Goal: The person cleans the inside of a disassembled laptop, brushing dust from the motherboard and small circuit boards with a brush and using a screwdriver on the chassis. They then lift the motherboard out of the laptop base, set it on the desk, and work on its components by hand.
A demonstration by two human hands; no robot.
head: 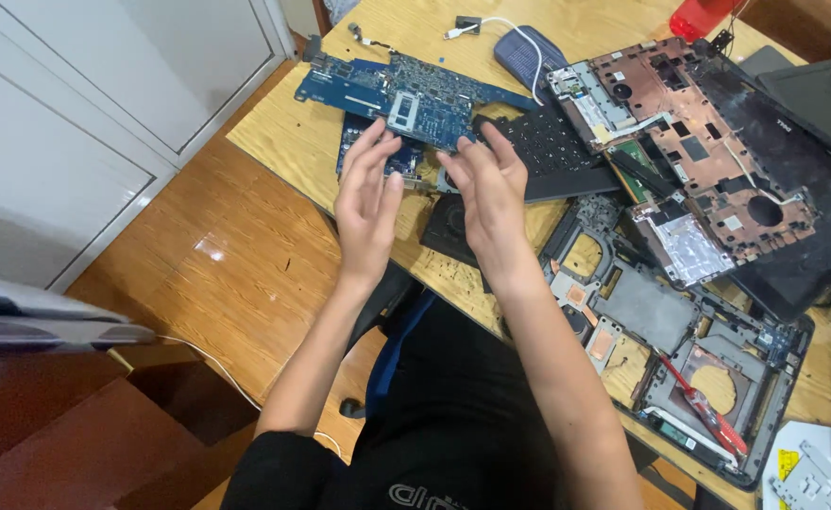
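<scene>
My left hand (pixel 366 203) and my right hand (pixel 491 194) are raised side by side over the near edge of the wooden table (pixel 283 132). Their palms face each other, fingers apart, and nothing shows between them. Just beyond the fingertips lies a long blue circuit board (pixel 406 90). A smaller blue board (pixel 351 132) sits partly under it, behind my left fingers. A black keyboard (pixel 557 151) lies past my right hand, and a black fan (pixel 446 227) rests below my right palm.
A grey laptop frame (pixel 661 321) with a red strip lies to the right. Beyond it sits a copper-toned laptop shell (pixel 708 142) on a black lid. A white cable (pixel 491 24), a dark pouch (pixel 527 52) and a red object (pixel 699 14) are at the back. White cabinet doors (pixel 76 123) stand at left.
</scene>
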